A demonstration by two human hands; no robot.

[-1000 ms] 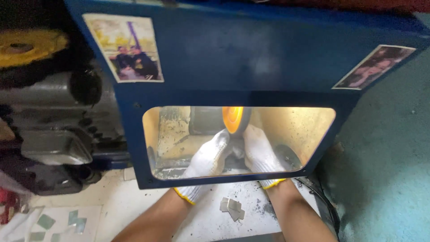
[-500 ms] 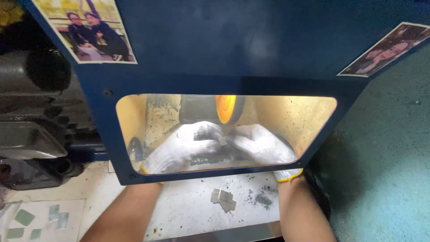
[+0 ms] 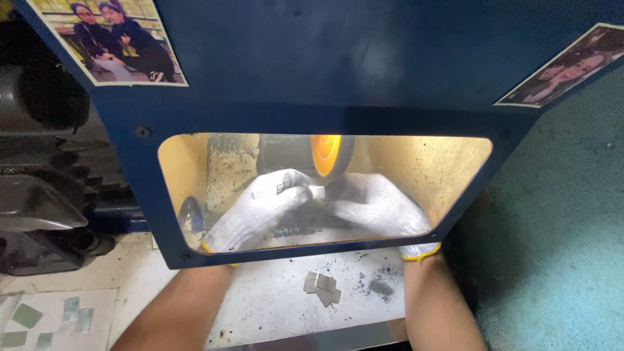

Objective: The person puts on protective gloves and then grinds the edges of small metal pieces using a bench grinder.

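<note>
Behind the blue guard's window (image 3: 136,195), the gloved left hand (image 3: 260,211) and right hand (image 3: 374,208) pinch a small metal piece (image 3: 317,191) (both grips closed on it) against the orange grinding wheel (image 3: 327,155). Grinding seems under way; steady pressure matters next.

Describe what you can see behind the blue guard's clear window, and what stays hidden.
Behind the window, the gloved left hand and right hand hold a small pale piece by an orange wheel. The blue guard covers the wheel's top.
</note>
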